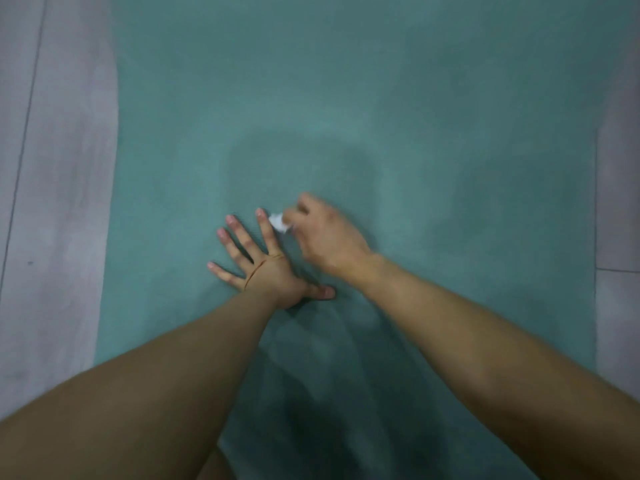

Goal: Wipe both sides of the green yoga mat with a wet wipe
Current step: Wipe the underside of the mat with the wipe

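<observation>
Wiping the upward face of the mat [381, 98], by the look of it, with the mat spread flat on the floor [52, 168] and filling the view from left edge to right edge; near and far ends out of view.

Pressing down with the left hand [266, 271], about midway between the two long edges, a little toward the left one: palm flat on the mat, fingers straight and splayed, gripping nothing.

Pinching a small crumpled wipe [280, 222] in the right hand [329, 237], fingers curled round it, just beside the left forefinger. Blurred there, so cannot tell whether the wipe is touching the mat or just above it.

Beyond the hands, a darker arc on the mat: damp or shadow, cannot tell. Likewise cannot tell whether this is the first face or the second.

Next, probably: bear the wipe down on the mat and draw it in strokes out to each long edge, bracing with the left hand against the mat sliding or rucking. Possibly open out the wipe first, balled as it is, for a wider pass. The underside, if not yet done, calls for a flip, with both hands on an edge.
</observation>
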`<state>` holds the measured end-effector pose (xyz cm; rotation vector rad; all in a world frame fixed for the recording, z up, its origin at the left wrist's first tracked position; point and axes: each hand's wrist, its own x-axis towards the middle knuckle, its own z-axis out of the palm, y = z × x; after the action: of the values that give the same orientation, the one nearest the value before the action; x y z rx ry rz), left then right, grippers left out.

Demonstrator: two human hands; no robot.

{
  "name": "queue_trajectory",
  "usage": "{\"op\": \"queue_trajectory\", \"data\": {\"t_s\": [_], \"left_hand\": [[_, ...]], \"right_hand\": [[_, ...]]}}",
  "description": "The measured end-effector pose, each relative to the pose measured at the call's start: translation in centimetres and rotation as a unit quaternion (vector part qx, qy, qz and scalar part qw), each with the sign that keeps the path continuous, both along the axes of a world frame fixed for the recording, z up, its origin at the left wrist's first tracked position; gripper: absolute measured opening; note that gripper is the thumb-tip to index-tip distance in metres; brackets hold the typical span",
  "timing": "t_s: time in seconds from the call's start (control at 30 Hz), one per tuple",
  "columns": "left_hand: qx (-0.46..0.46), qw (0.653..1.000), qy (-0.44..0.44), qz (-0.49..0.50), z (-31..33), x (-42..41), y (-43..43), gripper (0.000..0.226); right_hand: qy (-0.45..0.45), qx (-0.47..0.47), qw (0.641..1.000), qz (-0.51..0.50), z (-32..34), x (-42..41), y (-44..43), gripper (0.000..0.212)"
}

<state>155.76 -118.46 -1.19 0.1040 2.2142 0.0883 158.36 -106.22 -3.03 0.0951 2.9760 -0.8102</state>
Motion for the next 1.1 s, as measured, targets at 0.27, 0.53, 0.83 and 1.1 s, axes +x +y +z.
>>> {"op": "queue_trajectory", "data": {"t_s": [0.27,0.53,0.83,1.1], "left_hand": [[0.032,0.999,0.007,-0.006,-0.4,0.3,-0.7,0.192],[0.014,1.0,-0.007,0.005,0.3,-0.1,-0.4,0.19],[0.026,0.999,0.022,0.007,-0.2,0.3,-0.7,0.192],[-0.025,0.997,0.076,0.006,1.8,-2.8,-5.8,0.187]], "right_hand": [[0.089,0.041,0.934,-0.343,-1.1,-4.0,10.8,0.019],[0.102,0.019,0.989,0.102,-0.8,-3.2,6.8,0.017],[0.111,-0.013,0.99,-0.082,-1.4,-2.2,3.3,0.016],[0.085,0.081,0.984,-0.131,-1.5,-4.3,11.1,0.018]]}}
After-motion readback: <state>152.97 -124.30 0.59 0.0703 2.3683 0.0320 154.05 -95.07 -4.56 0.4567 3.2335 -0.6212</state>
